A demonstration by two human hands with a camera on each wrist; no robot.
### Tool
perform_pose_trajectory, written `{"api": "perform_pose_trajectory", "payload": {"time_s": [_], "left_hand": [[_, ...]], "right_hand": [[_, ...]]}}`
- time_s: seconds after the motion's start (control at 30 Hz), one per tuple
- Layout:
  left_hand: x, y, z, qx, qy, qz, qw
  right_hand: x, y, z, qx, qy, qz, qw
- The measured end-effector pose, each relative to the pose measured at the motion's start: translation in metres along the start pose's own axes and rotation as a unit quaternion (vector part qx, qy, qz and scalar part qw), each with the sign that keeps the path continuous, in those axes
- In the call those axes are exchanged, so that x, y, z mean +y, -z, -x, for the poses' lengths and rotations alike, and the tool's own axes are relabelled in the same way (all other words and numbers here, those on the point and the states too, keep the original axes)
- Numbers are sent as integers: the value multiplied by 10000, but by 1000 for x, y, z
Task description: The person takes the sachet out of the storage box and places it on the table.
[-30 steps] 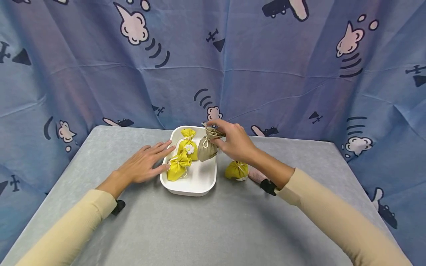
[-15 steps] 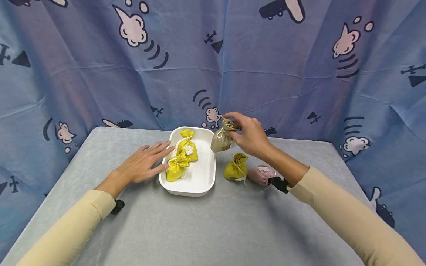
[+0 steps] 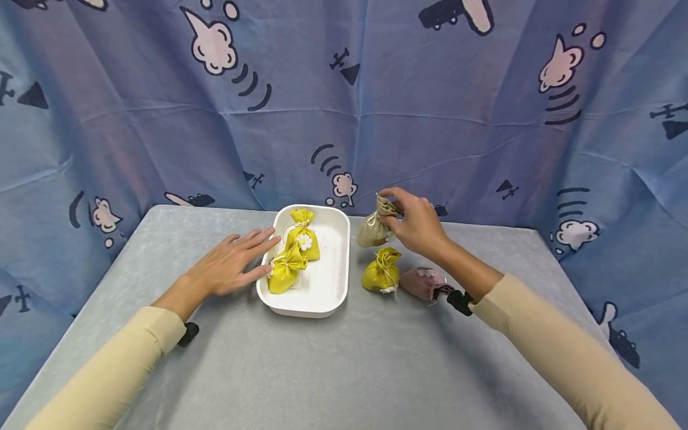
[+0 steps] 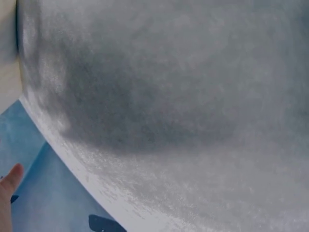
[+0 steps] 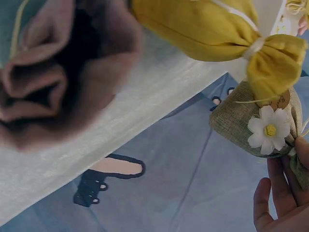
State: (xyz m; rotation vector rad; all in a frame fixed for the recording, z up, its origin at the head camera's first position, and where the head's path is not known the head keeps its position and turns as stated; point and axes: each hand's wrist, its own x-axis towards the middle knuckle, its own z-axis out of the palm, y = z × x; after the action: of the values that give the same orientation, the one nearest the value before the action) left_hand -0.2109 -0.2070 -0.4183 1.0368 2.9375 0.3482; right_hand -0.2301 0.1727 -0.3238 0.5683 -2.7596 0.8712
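My right hand (image 3: 416,221) pinches the gathered neck of an olive-beige drawstring pouch (image 3: 372,232), to the right of the white tray (image 3: 334,298). A white flower and a round tag show on this beige pouch (image 5: 234,116) in the right wrist view. With fingers spread, my left hand (image 3: 231,263) rests at the tray's left rim. Inside the tray lie two yellow drawstring pouches, an upper one (image 3: 303,236) with a white flower and a lower one (image 3: 285,275) overlapping it.
On the table (image 3: 301,370), another yellow pouch (image 3: 380,273) stands right of the tray, just in front of the beige one. A pink pouch (image 3: 421,283) lies beside it, near my right wrist's black camera (image 3: 459,302). A blue patterned curtain (image 3: 430,149) hangs behind the table.
My right hand has carried the beige pouch from above the tray rightward past its rim, then lowered it toward the table behind the yellow pouch. My left hand has stayed in place.
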Motion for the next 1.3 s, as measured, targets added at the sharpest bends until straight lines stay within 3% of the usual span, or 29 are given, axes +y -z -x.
{"api": "perform_pose_trajectory", "payload": {"time_s": [0.87, 1.3], "left_hand": [[-4, -3, 0, 29, -27, 25, 10000], [-3, -2, 0, 5, -7, 83, 10000]], "right_hand": [[32, -14, 8, -679, -901, 332, 9931], [33, -15, 9, -988, -1042, 220, 9894]]}}
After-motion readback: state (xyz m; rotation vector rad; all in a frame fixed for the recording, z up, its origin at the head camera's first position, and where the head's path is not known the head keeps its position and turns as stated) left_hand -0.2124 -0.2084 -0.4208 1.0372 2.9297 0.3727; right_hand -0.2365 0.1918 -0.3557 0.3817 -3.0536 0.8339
